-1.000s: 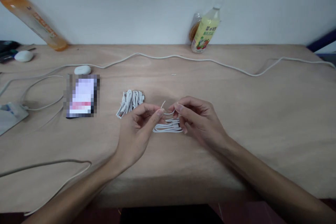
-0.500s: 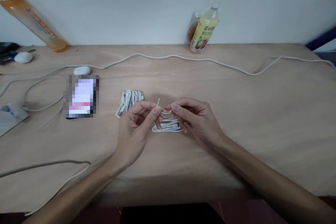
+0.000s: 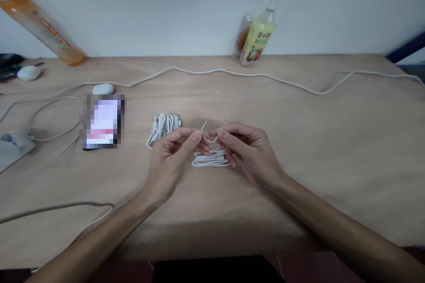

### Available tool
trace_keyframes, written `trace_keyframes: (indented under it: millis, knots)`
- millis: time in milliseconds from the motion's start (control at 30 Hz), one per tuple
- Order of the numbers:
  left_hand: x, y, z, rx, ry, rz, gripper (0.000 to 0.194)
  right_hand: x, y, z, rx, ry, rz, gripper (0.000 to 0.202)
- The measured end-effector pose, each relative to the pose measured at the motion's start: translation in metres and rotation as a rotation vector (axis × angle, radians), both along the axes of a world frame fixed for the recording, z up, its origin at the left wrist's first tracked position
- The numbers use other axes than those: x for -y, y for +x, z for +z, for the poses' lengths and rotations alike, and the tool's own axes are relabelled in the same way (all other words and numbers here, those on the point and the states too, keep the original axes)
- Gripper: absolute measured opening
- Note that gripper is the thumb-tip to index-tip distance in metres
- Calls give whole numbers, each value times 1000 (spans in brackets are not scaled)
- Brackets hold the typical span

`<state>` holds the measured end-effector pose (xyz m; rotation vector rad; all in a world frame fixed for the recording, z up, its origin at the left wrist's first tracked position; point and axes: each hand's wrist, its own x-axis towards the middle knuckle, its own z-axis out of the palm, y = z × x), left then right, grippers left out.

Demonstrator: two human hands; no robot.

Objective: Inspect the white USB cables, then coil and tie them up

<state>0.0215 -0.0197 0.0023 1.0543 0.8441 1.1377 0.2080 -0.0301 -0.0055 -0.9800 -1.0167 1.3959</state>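
A short, thin white twist tie bends in a curve between my two hands, one loose end pointing up. My right hand pinches it between thumb and forefinger near its other end. The thumb and fingers of my left hand are closed at the upright part of the tie; the exact contact there is partly hidden. Just below the fingertips, a coiled white cable lies flat on the table, its right end covered by my right fingers. Beside my left hand sits a bunch of coiled white cables, partly behind that hand.
At the left lie a phone with a lit screen and a white case. A long white cord crosses the back of the wooden table. An orange bottle and a yellow drink bottle stand by the wall.
The twist tie's loose end now leans more to the right, and its curve hangs deeper. My left fingertips have shifted slightly left; my right hand has hardly moved.
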Motion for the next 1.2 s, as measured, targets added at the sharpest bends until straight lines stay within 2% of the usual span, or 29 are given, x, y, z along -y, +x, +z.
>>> trace_keyframes:
  millis: [233, 467, 733, 1000, 1200]
  knots:
    - [2, 1, 0, -99, -1, 44, 4, 2, -3, -4, 6, -3, -26, 14]
    - [3, 2, 7, -144, -2, 76, 6, 3, -4, -3, 33, 2, -42, 23]
    - [5, 2, 17, -250, 29, 116, 6, 3, -4, -2, -13, 21, -93, 15]
    - [2, -1, 18, -290, -3, 58, 7, 0, -1, 2, 54, 40, -79, 8]
    - [3, -1, 17, -283, -14, 40, 9, 0, -1, 4, 94, 5, -126, 16]
